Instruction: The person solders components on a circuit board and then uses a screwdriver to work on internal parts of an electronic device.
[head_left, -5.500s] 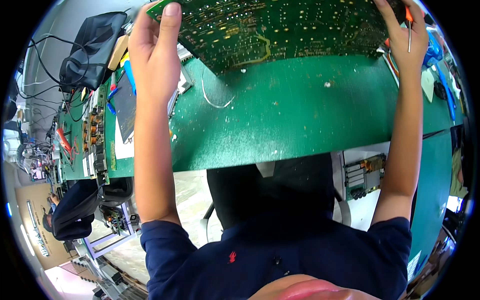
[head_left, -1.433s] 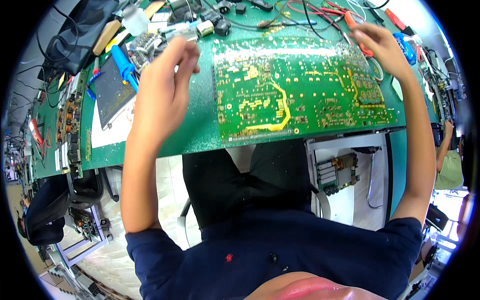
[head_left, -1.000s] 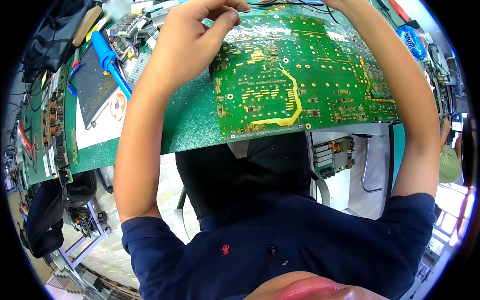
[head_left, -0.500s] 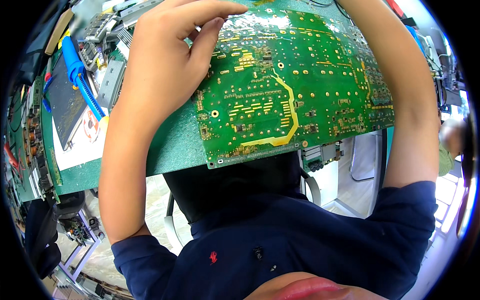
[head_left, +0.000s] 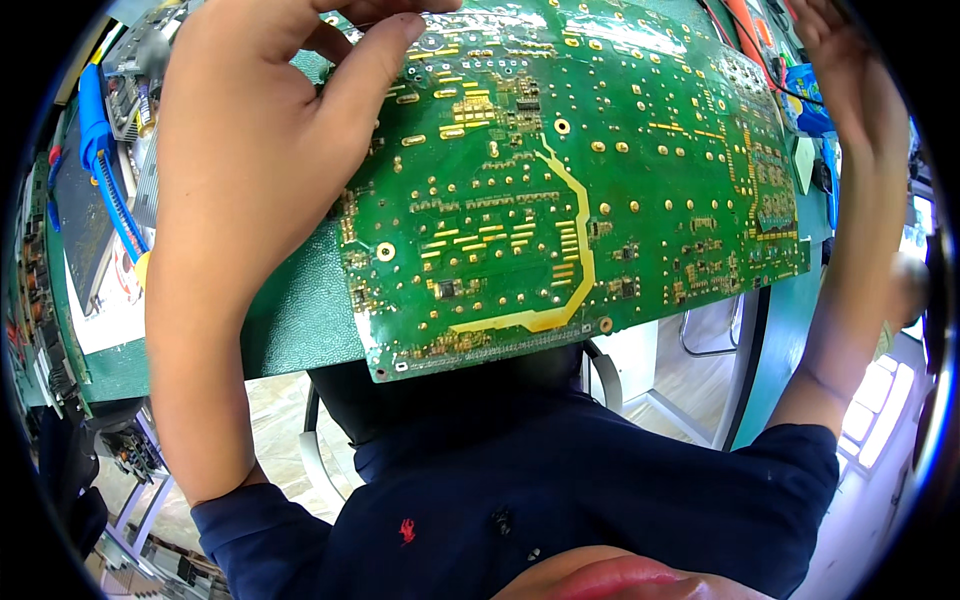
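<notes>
A large green circuit board (head_left: 650, 160) lies on the green bench mat (head_left: 295, 315), covered with gold pads, small parts and a broad gold track, overhanging the front edge. My left hand (head_left: 250, 140) is over the board's upper left corner, fingers curled with thumb near index; what they may pinch is too hidden to make out. At the upper right, beyond the board, my right hand (head_left: 845, 75) is raised beside red and black cables (head_left: 750, 40), its fingers blurred and partly in shadow, so their grip is unclear.
A blue pump-like tool (head_left: 95, 130) lies at the left with heatsinks, a dark plate and white paper (head_left: 105, 325). Blue items (head_left: 805, 95) sit at the right. A chair armrest (head_left: 605, 375) shows below the bench; a blurred person (head_left: 905, 290) is at the far right.
The board, held up in both hands 5.5 seconds ago, now lies on the bench, appearing nearer. My left hand moved up over its corner; my right hand shifted rightward in the last half second.
</notes>
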